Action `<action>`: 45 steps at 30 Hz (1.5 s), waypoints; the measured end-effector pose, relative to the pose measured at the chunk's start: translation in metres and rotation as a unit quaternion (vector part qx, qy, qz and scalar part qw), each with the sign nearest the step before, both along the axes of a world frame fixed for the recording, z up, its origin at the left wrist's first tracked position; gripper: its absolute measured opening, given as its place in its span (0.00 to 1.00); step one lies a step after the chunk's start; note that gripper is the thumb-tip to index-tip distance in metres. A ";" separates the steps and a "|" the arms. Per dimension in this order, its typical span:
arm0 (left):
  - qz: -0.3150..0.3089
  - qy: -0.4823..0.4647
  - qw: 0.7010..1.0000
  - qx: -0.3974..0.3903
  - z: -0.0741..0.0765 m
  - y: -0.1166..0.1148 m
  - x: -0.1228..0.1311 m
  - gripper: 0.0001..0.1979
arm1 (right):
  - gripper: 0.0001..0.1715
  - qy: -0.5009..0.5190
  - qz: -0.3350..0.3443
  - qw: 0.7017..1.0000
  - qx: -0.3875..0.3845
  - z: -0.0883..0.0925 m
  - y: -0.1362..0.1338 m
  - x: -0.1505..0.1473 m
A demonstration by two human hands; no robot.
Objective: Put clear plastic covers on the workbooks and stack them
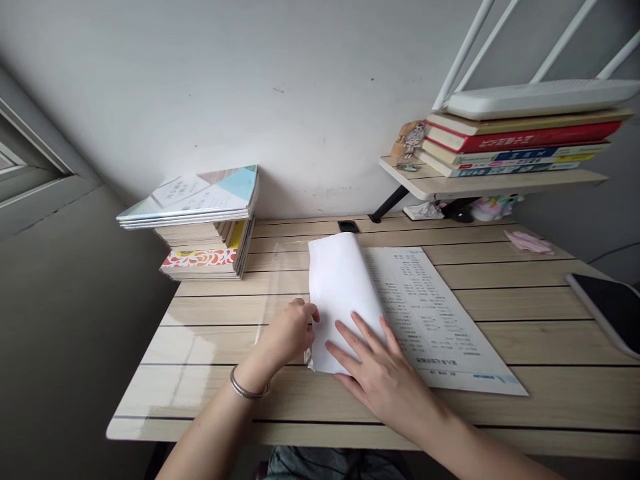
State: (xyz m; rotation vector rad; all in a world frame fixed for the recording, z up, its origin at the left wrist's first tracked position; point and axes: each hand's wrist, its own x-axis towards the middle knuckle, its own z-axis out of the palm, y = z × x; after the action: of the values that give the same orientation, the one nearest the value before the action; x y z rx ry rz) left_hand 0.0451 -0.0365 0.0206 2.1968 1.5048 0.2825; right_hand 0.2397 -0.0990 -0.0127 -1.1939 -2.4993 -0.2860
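Observation:
A printed booklet point(440, 320) lies on the table with its text upside down to me. Its white, unprinted leaf point(337, 280) curves over to the left. A clear plastic book cover point(285, 273) extends from under that leaf and is crumpled at the lower corner. My left hand point(290, 330) is closed at the leaf's left edge, thumb and finger pinching the plastic there; the exact grip is partly hidden. Flat on the leaf's lower part rests my right hand point(375, 370), fingers spread and holding nothing.
Stacked books point(205, 240) stand at the back left. On the right, a raised shelf point(500, 183) carries more books point(520, 140) and a white device point(540, 100). A tablet or phone point(610, 310) and a pink cloth item point(529, 242) lie at the right.

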 end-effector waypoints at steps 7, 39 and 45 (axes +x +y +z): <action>0.000 0.011 1.000 -0.014 0.005 -0.001 0.004 0.13 | 0.22 0.014 0.014 1.000 -0.006 -0.005 -0.003 -0.009; 0.116 0.126 0.984 0.040 -0.010 0.013 0.025 0.28 | 0.13 0.013 -0.189 0.928 -0.321 0.034 0.261 -0.034; 0.104 0.124 0.987 -0.024 0.003 0.026 0.031 0.34 | 0.16 0.013 -0.190 0.928 -0.320 0.030 0.257 -0.039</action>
State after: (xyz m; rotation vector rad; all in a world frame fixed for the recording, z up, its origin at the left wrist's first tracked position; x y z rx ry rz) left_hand 0.0761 -0.0106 0.0235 2.1007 1.8583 0.0384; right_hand 0.2011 0.1580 0.0170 -1.9122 -2.3860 0.4966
